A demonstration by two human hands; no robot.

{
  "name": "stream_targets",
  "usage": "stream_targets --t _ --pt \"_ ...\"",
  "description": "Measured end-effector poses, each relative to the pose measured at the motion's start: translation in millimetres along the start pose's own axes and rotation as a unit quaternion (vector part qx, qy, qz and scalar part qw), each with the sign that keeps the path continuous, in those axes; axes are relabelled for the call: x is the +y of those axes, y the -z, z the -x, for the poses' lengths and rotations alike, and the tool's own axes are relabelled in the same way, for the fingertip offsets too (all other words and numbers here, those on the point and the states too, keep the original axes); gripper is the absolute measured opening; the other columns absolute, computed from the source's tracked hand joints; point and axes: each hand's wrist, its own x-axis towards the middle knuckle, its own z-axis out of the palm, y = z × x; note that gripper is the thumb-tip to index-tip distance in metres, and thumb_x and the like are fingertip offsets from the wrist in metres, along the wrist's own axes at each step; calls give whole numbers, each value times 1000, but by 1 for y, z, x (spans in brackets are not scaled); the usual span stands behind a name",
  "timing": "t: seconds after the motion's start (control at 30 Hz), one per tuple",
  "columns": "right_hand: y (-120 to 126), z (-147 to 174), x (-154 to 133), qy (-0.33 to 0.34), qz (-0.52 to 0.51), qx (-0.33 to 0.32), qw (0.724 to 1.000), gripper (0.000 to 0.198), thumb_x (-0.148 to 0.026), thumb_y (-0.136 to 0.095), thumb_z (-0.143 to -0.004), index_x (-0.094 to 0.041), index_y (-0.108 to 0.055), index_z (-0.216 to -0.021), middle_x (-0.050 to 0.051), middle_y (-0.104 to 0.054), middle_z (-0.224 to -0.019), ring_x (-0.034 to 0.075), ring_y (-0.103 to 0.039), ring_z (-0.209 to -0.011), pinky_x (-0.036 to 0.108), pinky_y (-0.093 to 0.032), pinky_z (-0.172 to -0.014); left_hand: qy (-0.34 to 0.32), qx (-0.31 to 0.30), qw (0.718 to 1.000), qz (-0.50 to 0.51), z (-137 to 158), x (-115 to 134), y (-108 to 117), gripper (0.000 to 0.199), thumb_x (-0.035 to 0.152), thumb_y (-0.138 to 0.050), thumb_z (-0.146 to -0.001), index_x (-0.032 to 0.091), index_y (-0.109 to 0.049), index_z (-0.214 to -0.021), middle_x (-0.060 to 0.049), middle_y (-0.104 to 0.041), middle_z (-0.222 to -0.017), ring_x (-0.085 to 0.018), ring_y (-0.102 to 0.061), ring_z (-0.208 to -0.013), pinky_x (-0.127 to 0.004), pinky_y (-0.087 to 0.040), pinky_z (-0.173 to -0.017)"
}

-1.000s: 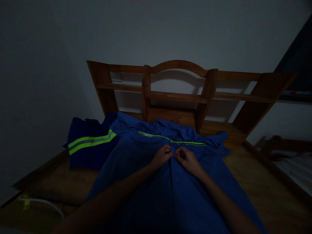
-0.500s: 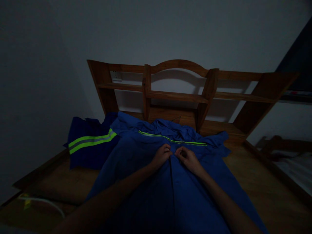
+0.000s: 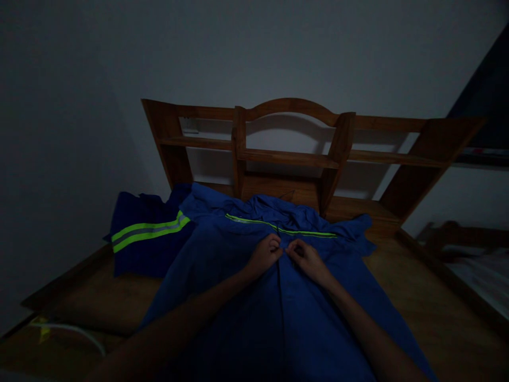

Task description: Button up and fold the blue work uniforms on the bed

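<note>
A person's two bare hands meet over work clothes in a dim room. The left hand (image 3: 263, 254), fingers curled, pinches the front seam of a medium-blue cloth garment (image 3: 330, 318); the right hand (image 3: 310, 262) pinches just beside it, fingertips nearly touching the left's. From where I stand, I cannot tell whether a button sits between them. The garment lies spread across a brown wooden surface (image 3: 392, 281), its near part running beneath both forearms, a thin lime-yellow stripe (image 3: 306, 233) crossing it just beyond the hands. At the left, touching its edge, rests a dark-blue cloth bundle (image 3: 137, 261) with a lime-and-silver band (image 3: 149, 229). A pale, curved cable (image 3: 81, 331) lies near left, beside a yellow tag (image 3: 44, 332). On the far side, a brown wooden shelf unit (image 3: 288, 156) with an arched top stands before a pale wall (image 3: 258, 48).
</note>
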Motion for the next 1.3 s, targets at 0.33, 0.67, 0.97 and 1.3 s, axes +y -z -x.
stream_targets --t 0.33,0.67,0.97,1.3 --pt "-1 -7 12 -49 -114 -33 992 35 -51 -52 -80 -16 -55 -84 -3 -53 -55 11 -50 -49 22 -38 -50 -7 -26 999 -24 1 0 0 29 19 -64 -70 17 -50 -95 3 -51 -72 -10 -52 -67 -20 -40 -63" --pt "-2 -9 19 -55 -127 -41 989 34 -49 -56 -78 -15 -56 -82 -3 -53 -55 10 -50 -49 21 -36 -49 -9 -23 997 -78 3 7 3 24 14 -63 -67 17 -55 -89 1 -57 -79 -10 -53 -68 -20 -41 -62" --pt "-3 -6 13 -44 -126 -25 991 33 -48 -55 -79 -15 -56 -82 -3 -52 -54 11 -50 -49 22 -38 -50 39 -34 997 -63 3 17 5 12 24 -65 -68 16 -56 -69 3 -56 -61 -12 -56 -60 -21 -39 -56" --pt "15 4 -22 51 158 71 984 22 -37 -48 -86 -20 -57 -98 5 -61 -93 17 -59 -84 30 -46 -77 19 10 997 -68 -22 -14 2 8 20 -61 -69 15 -55 -72 2 -57 -63 -12 -57 -62 -21 -42 -57"
